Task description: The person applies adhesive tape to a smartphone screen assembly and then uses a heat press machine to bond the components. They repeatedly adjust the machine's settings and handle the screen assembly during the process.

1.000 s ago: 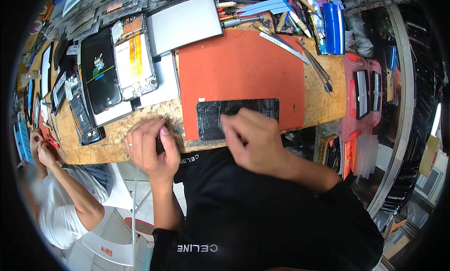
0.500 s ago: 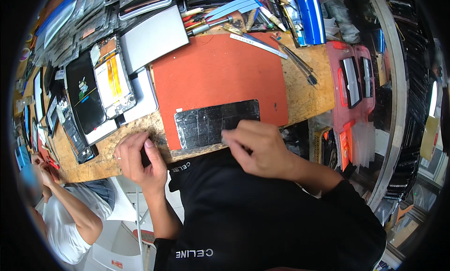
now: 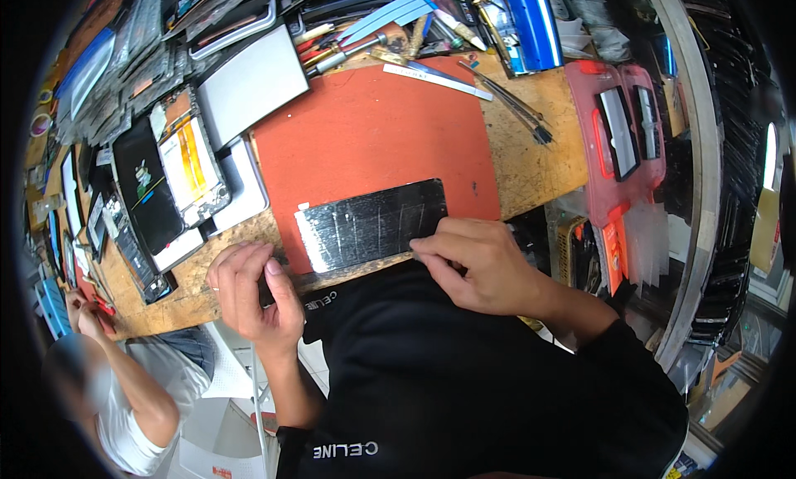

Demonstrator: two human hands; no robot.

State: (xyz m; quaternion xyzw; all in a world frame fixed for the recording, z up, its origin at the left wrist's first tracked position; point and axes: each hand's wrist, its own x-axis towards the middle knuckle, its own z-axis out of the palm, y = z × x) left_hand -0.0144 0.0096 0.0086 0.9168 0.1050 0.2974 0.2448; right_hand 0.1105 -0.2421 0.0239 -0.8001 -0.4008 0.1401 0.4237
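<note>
A flat black glossy panel [image 3: 373, 224], much like a phone screen, lies on the red-orange mat [image 3: 373, 127] near the table's front edge. Pale lines cross its face, and its left end looks whitish. My right hand [image 3: 481, 263] is at the panel's lower right corner, thumb and forefinger pressed together; whatever may be between them is too small to name. To the left of the panel, over the wooden edge, my left hand [image 3: 257, 288] rests loosely curled. Its thumb stands apart from the fingers and nothing shows in it.
Left of the mat lie an opened phone or tablet [image 3: 192, 160], a black phone [image 3: 149, 185] and a silver lid [image 3: 253, 85]. Tweezers and brushes [image 3: 518, 106] are beyond the mat. A pink case [image 3: 584, 131] stands right. Another person [image 3: 137, 396] sits at the lower left.
My right hand's fingertips have moved from the panel's face toward its lower right corner, with more pale lines showing. My left hand stays by the table edge. The whole view has shifted slightly.
</note>
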